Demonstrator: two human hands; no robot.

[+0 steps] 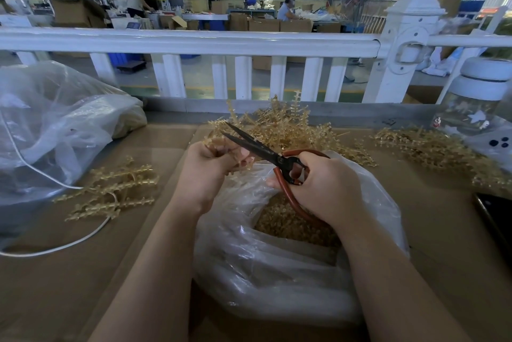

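My right hand [324, 186] grips the red handles of black-bladed scissors [249, 143], whose blades stand apart and point up-left. My left hand [206, 168] holds a translucent amber plastic sprue strip [219, 142] up against the blades. Both hands hover over an open clear plastic bag [277, 272] that holds many small amber cut pieces [288, 225]. A heap of uncut amber sprues [279, 125] lies just behind the hands on the cardboard-covered table [83, 272].
More sprues lie at the left [110, 192] and at the right [432, 147]. A large clear bag [55, 131] and a white cable [55, 250] sit at the left. A glass jar with a white lid [482, 103] and a dark phone [496, 219] are at the right. A white railing [194, 39] runs behind.
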